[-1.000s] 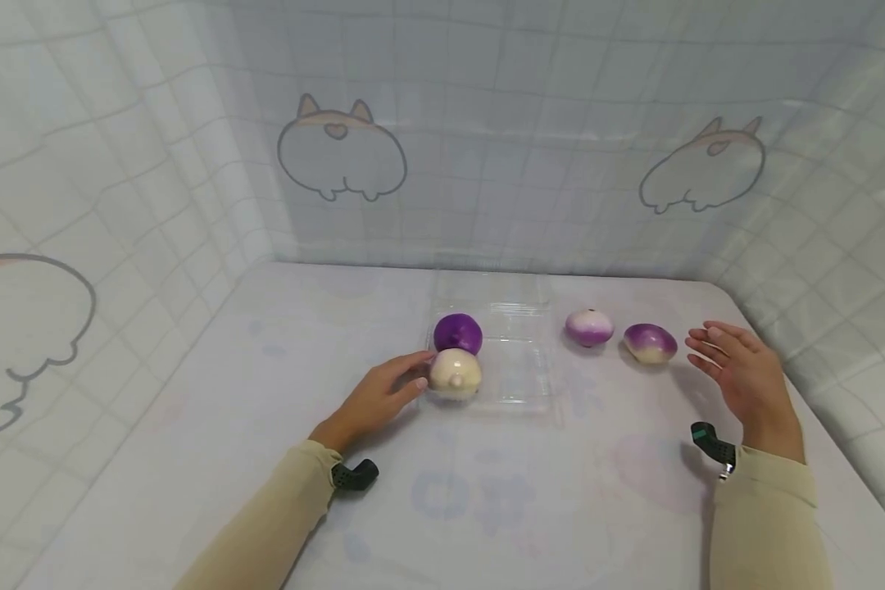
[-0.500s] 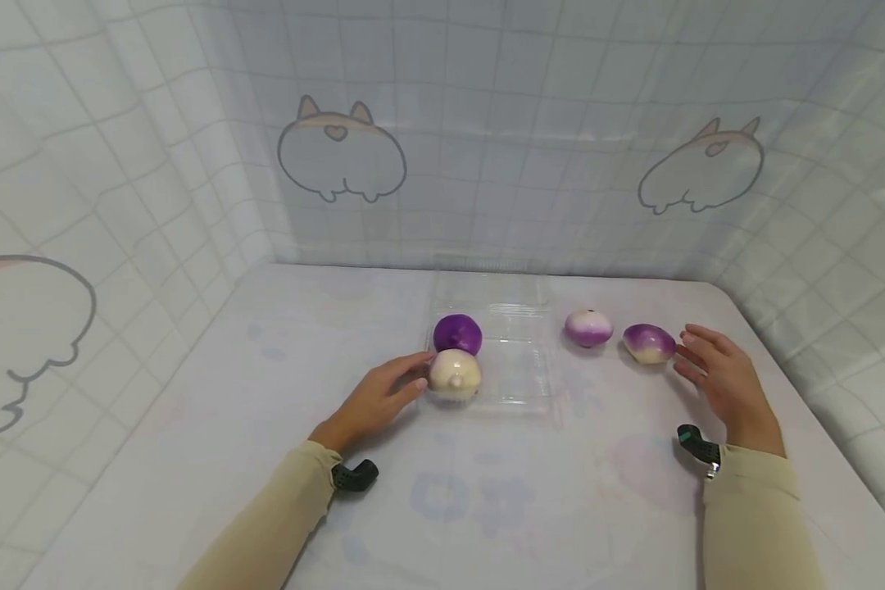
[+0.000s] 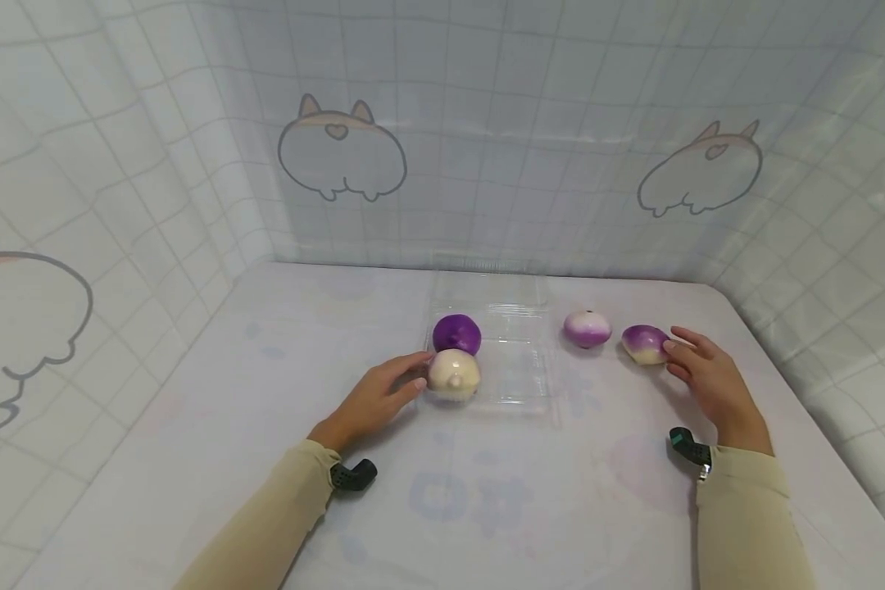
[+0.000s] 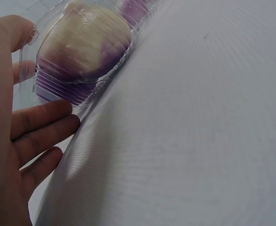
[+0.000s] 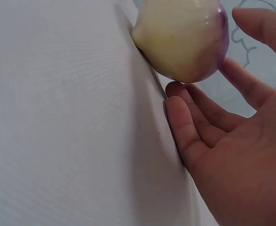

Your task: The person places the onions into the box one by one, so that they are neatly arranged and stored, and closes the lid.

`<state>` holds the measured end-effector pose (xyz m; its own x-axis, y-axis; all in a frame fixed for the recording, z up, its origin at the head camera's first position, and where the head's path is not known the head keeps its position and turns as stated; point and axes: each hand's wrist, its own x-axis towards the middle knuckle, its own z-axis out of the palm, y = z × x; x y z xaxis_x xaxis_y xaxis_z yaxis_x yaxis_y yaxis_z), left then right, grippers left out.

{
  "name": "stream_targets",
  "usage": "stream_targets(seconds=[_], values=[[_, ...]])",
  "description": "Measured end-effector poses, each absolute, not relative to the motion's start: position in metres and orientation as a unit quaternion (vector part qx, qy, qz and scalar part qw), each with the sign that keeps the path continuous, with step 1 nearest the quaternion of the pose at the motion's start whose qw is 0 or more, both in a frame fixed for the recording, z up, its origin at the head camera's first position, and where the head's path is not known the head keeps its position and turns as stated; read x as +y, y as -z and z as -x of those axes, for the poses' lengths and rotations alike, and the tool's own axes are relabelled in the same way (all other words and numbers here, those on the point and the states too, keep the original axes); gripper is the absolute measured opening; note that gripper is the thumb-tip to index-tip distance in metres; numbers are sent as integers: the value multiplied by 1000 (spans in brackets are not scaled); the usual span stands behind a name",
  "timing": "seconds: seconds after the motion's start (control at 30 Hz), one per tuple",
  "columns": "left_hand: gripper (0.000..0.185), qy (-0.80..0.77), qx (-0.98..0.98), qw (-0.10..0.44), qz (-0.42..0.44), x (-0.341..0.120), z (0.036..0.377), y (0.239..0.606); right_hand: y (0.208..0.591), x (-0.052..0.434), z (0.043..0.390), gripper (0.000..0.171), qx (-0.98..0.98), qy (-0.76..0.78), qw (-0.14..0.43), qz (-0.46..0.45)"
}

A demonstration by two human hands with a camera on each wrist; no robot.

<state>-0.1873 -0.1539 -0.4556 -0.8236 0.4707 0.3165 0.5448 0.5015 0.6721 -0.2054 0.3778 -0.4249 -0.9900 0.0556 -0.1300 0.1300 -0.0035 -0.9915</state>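
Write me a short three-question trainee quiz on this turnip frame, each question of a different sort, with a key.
1. True or false: two turnips lie inside the clear plastic tray.
2. Multiple choice: the right hand is closest to
A. the purple turnip in the tray
B. the rightmost turnip on the table
C. the middle turnip on the table
3. Fill in: the left hand rests against the tray's ____ side, beside the pale turnip.

Key
1. True: the purple one behind, the pale one in front.
2. B: the fingertips reach it, and the right wrist view shows the fingers spread around it.
3. Left.
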Motion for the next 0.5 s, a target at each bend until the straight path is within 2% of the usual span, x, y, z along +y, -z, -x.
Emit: stream_targets(seconds=[0.27,0.5], values=[[47,403,-865,48,295,-154,187,454,424,374,208,88,778,621,50,-84],[47,406,-864,45,294,-153,187,455,427,375,210,85,844,528,59,-68]])
